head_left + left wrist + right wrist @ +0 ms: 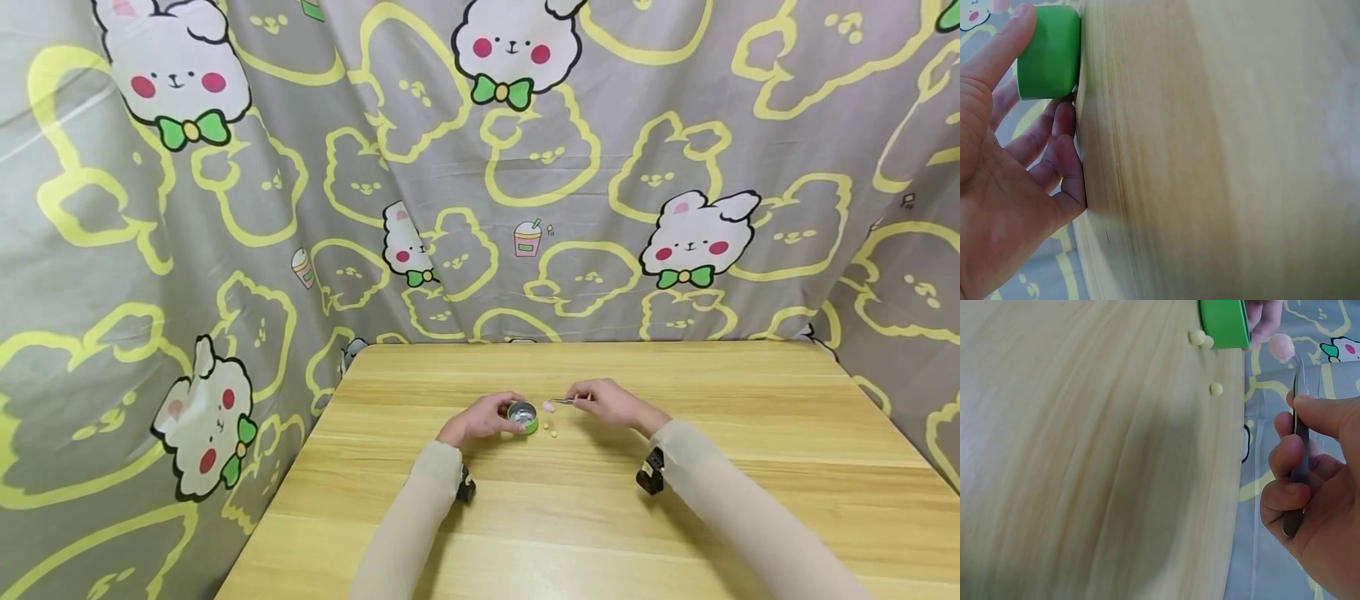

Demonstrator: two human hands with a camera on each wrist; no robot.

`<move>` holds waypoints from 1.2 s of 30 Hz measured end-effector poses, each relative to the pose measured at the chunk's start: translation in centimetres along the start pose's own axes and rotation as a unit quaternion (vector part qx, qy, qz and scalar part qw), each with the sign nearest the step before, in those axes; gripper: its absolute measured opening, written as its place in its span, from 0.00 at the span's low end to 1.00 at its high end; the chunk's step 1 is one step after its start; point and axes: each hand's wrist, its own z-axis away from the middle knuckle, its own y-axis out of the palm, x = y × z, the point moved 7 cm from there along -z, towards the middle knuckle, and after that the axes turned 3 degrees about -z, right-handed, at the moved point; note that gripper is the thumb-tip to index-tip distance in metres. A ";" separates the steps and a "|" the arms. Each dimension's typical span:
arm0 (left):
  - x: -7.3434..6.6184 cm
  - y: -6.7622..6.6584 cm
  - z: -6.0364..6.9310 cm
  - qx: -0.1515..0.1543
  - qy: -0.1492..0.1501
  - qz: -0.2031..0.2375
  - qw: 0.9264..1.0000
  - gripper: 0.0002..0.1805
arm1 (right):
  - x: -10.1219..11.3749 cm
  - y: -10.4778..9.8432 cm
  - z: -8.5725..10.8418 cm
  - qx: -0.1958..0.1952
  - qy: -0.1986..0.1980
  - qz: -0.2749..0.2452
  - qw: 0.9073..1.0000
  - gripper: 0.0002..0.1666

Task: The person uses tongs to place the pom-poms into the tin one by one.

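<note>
My left hand [487, 416] holds a small round green tin [1050, 53] upright on the table, thumb on one side and fingers on the other. The tin's inside looks silvery in the head view; what it contains is too small to tell. To the right of it, my right hand [611, 403] pinches metal tweezers [1300, 440] with bent tips. A soft-looking pink ball [1282, 347] is at the tweezers' tips, above the table and apart from the tin. Near the tin lie pale yellow balls [1216, 389], three of them in the right wrist view.
The wooden table [600, 533] stretches around both hands. A grey curtain [465, 167] with yellow outlines and white cartoon animals hangs behind it and along the sides. Both forearms wear pale sleeves [720, 483] with black wrist cameras [651, 472].
</note>
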 end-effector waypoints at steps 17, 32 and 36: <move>-0.3 0.1 -0.1 0.004 0.004 0.010 1.000 0.27 | 1.3 0.5 -1.2 0.002 -0.014 -0.010 1.000 0.10; -0.2 0.0 -0.1 0.001 0.002 0.003 1.000 0.27 | 2.3 1.5 -2.0 0.016 -0.032 -0.009 0.999 0.10; -0.1 -0.1 -0.1 0.002 0.000 -0.001 1.000 0.27 | 2.4 1.8 -2.1 0.023 -0.024 -0.018 0.999 0.10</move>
